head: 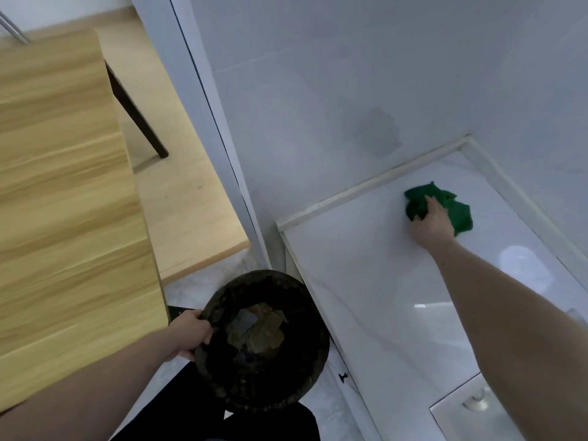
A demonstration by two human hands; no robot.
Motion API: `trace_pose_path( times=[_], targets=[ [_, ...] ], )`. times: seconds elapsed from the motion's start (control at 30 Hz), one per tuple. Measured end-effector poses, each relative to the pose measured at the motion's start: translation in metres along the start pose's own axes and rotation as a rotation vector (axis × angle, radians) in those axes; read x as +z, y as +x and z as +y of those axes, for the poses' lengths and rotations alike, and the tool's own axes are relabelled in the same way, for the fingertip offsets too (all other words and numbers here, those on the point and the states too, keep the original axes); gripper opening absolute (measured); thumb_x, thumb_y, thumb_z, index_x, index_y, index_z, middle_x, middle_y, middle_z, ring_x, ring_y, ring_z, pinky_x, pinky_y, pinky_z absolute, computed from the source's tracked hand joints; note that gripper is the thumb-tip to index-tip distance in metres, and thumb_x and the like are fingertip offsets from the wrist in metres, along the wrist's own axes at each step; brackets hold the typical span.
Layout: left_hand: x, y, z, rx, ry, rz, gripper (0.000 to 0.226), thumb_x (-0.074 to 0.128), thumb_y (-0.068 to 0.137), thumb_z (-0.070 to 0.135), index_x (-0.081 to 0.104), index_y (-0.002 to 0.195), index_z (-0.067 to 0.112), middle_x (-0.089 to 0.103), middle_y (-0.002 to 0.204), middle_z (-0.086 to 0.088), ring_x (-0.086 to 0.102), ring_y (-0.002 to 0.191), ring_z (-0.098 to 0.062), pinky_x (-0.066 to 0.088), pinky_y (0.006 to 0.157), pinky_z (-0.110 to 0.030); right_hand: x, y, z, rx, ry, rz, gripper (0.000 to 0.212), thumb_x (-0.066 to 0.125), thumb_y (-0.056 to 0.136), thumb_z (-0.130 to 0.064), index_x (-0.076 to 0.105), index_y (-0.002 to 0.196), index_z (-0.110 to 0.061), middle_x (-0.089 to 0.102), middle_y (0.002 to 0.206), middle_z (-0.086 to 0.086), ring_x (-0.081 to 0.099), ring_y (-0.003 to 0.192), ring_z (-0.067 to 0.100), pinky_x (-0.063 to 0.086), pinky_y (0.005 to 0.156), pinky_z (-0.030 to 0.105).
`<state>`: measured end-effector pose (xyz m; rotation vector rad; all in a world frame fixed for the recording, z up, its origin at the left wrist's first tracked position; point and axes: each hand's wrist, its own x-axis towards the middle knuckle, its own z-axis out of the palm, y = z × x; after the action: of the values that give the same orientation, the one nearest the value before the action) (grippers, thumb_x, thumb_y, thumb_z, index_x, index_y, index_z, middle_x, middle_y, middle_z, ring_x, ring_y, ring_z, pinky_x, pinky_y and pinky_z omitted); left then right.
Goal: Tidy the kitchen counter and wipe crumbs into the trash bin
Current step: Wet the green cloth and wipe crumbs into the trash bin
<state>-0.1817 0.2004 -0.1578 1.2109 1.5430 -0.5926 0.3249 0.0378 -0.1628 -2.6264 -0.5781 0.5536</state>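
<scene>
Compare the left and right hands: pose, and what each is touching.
The left hand curls round the rim of the black trash bin, held beside the counter. The right hand lies on the green cloth, pressing it onto the counter near the back corner. The left arm is drawn in; the right reaches out. Both are bare.

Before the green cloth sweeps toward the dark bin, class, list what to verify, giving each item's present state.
1. Right hand on crumpled green cloth: ok.
2. Left hand grips rim of round dark trash bin: ok.
3. Bin held beside the end of the glossy white counter: ok.
4. Bin rim below counter edge: cannot tell.
5. Crumbs visible on counter: cannot tell.
</scene>
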Motion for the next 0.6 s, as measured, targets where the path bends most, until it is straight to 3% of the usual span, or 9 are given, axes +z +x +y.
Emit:
trace_pose_path(
  times=[0.23, 0.4, 0.53, 0.6],
  targets=[
    [0.003, -0.015, -0.003, 0.002, -0.022, -0.007, 0.039, 0.046, 0.075, -0.007, 0.063, 0.107, 0.008, 0.065, 0.11, -0.021, 0.067, 0.095, -0.038, 0.065, 0.063, -0.044, 0.051, -0.094, -0.062, -0.295, 0.006, -0.126, 0.056, 0.055, 0.091, 0.003, 0.053, 0.145, -0.011, 0.048, 0.153, 0.012, 0.044, 0.14, 0.032, 0.03, 0.117, 0.032],
    [0.003, -0.025, -0.009, 0.032, -0.045, -0.015, 0.036, 0.046, 0.078, -0.007, 0.062, 0.105, 0.009, 0.065, 0.109, -0.02, 0.067, 0.095, -0.038, 0.065, 0.068, -0.049, 0.094, -0.221, -0.085, -0.494, 0.013, -0.353, 0.054, 0.059, 0.09, -0.004, 0.062, 0.135, -0.032, 0.059, 0.143, -0.007, 0.054, 0.131, 0.017, 0.035, 0.111, 0.026],
    [0.002, -0.03, -0.009, 0.042, -0.042, -0.02, 0.031, 0.046, 0.082, -0.008, 0.06, 0.097, 0.015, 0.066, 0.109, -0.019, 0.069, 0.095, -0.039, 0.065, 0.069, -0.05, 0.106, -0.281, -0.081, -0.412, 0.145, -0.502, 0.045, 0.054, 0.096, -0.017, 0.059, 0.134, -0.04, 0.064, 0.135, -0.011, 0.058, 0.124, 0.015, 0.041, 0.104, 0.02],
    [0.002, -0.03, -0.011, 0.045, -0.044, -0.019, 0.031, 0.046, 0.082, -0.008, 0.06, 0.097, 0.015, 0.066, 0.108, -0.019, 0.069, 0.094, -0.04, 0.065, 0.068, -0.05, 0.098, -0.291, -0.073, -0.38, 0.198, -0.483, 0.045, 0.054, 0.096, -0.015, 0.06, 0.133, -0.039, 0.064, 0.133, -0.011, 0.058, 0.124, 0.013, 0.042, 0.105, 0.019]
  ],
)
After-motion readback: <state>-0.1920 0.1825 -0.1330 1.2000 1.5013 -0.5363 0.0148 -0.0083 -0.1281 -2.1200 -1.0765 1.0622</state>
